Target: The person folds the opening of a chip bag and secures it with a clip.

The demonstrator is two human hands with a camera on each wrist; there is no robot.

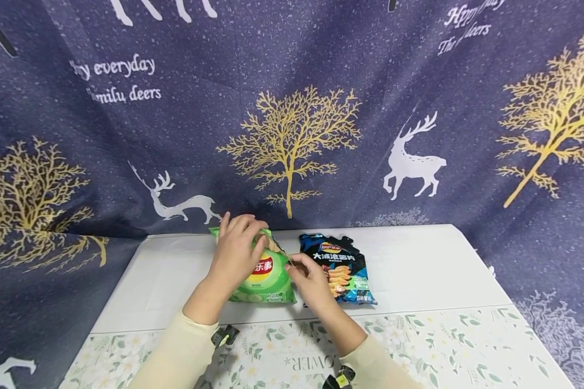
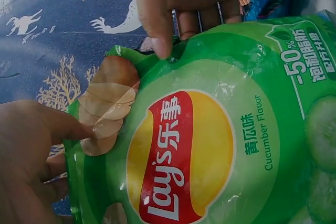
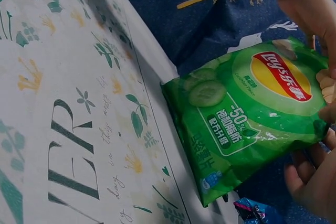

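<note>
A green bag of Lay's cucumber chips (image 1: pixel 272 281) stands tilted up on the table. My left hand (image 1: pixel 236 251) grips its upper left edge, the thumb on the front and the other fingers behind, as the left wrist view shows. At the upper right edge, my right hand (image 1: pixel 313 281) pinches the bag between thumb and fingers. Beside that thumb a small dark piece (image 2: pixel 147 44) shows along the edge; its kind I cannot tell. In the right wrist view the front of the green bag (image 3: pixel 231 114) faces the camera, with both hands at its top end.
A blue Lay's bag (image 1: pixel 338 270) lies right of the green one, with a black clip-like piece (image 1: pixel 346 243) at its top. The white table (image 1: pixel 418 270) has a floral cover (image 1: pixel 443 346) in front. A dark blue cloth (image 1: pixel 321 65) with trees and deer hangs behind.
</note>
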